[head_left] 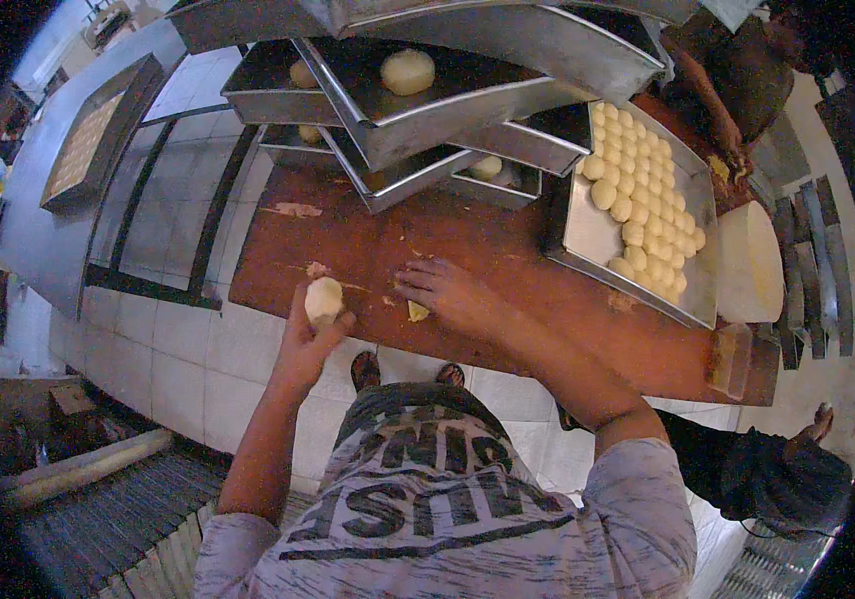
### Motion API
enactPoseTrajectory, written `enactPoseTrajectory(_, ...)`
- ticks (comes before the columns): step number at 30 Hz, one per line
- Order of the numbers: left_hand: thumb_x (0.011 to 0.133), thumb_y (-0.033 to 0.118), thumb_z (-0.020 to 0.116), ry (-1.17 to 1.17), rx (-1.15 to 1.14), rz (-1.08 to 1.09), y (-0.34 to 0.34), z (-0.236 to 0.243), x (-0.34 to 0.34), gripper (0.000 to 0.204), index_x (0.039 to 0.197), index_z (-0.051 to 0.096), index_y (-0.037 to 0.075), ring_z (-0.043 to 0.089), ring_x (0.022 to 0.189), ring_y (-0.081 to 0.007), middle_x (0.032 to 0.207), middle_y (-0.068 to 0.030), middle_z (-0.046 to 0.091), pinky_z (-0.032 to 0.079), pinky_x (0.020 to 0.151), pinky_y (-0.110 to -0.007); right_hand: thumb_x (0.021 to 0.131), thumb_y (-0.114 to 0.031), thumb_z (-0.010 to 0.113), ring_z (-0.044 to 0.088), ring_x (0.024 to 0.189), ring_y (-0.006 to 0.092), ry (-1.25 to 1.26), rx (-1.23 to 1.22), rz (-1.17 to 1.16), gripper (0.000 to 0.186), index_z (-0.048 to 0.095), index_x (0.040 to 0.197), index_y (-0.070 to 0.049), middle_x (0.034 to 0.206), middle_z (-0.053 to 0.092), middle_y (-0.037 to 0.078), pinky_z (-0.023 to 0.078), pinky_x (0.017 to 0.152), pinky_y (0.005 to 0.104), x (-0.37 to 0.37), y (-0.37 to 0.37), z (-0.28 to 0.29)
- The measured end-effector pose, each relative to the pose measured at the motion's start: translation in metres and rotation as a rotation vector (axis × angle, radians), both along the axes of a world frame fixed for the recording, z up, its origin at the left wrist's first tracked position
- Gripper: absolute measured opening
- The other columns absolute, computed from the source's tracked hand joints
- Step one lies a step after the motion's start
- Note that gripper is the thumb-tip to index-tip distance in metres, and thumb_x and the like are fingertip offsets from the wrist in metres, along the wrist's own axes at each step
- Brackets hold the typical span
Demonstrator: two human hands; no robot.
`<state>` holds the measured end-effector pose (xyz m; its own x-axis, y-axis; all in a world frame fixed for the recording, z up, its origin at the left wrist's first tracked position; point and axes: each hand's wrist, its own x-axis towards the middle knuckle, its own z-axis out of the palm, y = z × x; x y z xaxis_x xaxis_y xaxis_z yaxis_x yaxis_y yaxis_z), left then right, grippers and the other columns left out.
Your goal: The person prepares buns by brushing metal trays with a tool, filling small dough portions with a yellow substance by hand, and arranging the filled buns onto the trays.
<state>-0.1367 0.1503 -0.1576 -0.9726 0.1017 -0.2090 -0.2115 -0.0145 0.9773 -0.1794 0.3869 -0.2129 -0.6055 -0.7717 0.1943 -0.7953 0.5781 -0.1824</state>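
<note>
The left grip (310,334) holds a dough ball (324,301) — the right grip (444,294), a yellowish scrap (418,312), both over the table (348,232).

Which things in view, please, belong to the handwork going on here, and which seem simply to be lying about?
Seemingly in the work:
- dough ball, held in the left hand
- yellowish scrap by the right hand
- reddish-brown table
- large tray of dough balls

Seemingly just lying about:
- pale tub
- translucent container
- far-left tray

Cream dough ball (324,300), reddish-brown table (348,235), silver-grey trays (467,127), dark-flecked pale-grey shirt (427,564).
</note>
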Motion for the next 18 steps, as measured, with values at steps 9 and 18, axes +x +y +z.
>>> enactPoseTrajectory(9, 0.083, 0.007, 0.057, 0.612, -0.867, -0.025, 0.0, -0.011, -0.02, 0.033, 0.115, 0.05, 0.001, 0.045, 0.11, -0.0216, 0.119, -0.0123, 0.046, 0.041, 0.088, -0.032, 0.079, -0.008, 0.057, 0.058, 0.098, 0.023, -0.613, -0.284, -0.55, 0.03, 0.059, 0.109, -0.003, 0.11, 0.059, 0.01, 0.045, 0.087, 0.0321, 0.018, 0.04, 0.021)
enactPoseTrajectory(18, 0.084, 0.015, 0.058, -0.05, 0.048, -0.131, 0.096, 0.011, -0.029, 0.034, 0.114, 0.051, 0.002, 0.055, 0.09, -0.0119, 0.096, -0.0048, 0.059, 0.044, 0.079, -0.023, 0.079, -0.008, 0.062, 0.059, 0.093, 0.0194, -0.777, -1.334, -0.831, 0.025, 0.062, 0.104, -0.004, 0.102, 0.063, 0.01, 0.046, 0.082, 0.0279, 0.053, 0.008, 0.068)
